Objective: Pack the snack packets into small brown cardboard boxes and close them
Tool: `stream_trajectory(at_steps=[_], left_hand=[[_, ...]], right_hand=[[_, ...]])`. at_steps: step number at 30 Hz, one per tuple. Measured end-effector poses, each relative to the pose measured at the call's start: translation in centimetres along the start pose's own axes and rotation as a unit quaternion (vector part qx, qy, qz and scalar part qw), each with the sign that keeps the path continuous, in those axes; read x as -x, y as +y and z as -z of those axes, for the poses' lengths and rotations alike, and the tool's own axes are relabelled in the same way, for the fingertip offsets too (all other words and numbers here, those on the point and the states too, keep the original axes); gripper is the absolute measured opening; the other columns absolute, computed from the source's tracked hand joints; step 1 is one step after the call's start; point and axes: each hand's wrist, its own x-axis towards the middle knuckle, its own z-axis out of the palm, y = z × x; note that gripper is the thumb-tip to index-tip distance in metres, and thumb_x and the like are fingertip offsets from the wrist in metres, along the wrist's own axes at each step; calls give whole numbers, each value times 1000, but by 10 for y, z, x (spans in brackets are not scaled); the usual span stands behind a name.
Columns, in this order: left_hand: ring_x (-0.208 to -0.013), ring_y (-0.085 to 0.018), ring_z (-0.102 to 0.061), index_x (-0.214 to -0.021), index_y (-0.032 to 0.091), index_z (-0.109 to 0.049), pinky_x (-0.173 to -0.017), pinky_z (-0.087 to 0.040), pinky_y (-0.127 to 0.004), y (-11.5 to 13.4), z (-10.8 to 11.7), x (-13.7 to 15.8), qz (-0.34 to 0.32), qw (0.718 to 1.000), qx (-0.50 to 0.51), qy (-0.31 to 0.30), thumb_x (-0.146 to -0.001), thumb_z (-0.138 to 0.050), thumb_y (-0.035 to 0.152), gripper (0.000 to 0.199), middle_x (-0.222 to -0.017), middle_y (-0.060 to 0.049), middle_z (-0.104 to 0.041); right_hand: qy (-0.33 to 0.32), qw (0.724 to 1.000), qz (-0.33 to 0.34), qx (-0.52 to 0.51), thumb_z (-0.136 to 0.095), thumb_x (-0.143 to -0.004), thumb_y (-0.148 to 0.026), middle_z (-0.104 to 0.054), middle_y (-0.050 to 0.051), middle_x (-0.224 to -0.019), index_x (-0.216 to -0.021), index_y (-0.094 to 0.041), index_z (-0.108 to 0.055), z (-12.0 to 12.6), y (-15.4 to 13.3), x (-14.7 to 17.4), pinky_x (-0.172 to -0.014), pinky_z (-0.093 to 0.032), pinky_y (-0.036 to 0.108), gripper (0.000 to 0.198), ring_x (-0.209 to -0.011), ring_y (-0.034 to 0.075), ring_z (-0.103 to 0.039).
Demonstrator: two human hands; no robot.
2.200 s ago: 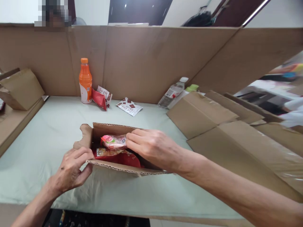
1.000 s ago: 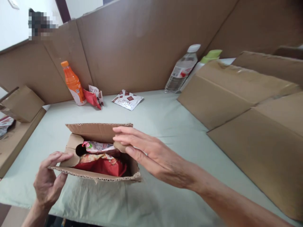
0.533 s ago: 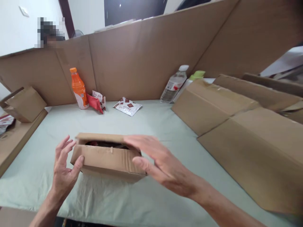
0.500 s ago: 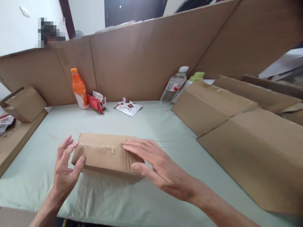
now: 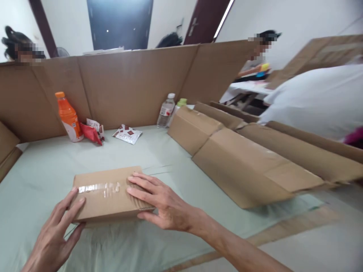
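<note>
Both grips lie open on the box (image 5: 109, 193): right hand (image 5: 159, 200) flat on its closed lid, left hand (image 5: 53, 234) at its near left corner; it rests mid-desk (image 5: 42, 166); I judge closing's done, sealing calls for tape.

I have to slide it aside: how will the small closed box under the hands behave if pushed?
The box is low and flat, so tipping seems unlikely. It probably slides easily, though the cloth may bunch. Its corrugated walls look stiff.
</note>
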Motion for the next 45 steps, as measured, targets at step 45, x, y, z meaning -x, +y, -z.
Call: stream_trajectory(at_steps=[45], left_hand=[[-144, -37, -44, -147, 21, -51, -118, -37, -65, 110, -308, -276, 16, 947, 189, -260, -98, -68, 39, 55, -158, -14, -44]], right_hand=[[297, 822, -387, 294, -54, -95, -27, -34, 27, -162, -151, -10, -43, 18, 151, 45, -111, -41, 63, 59, -149, 42, -35]])
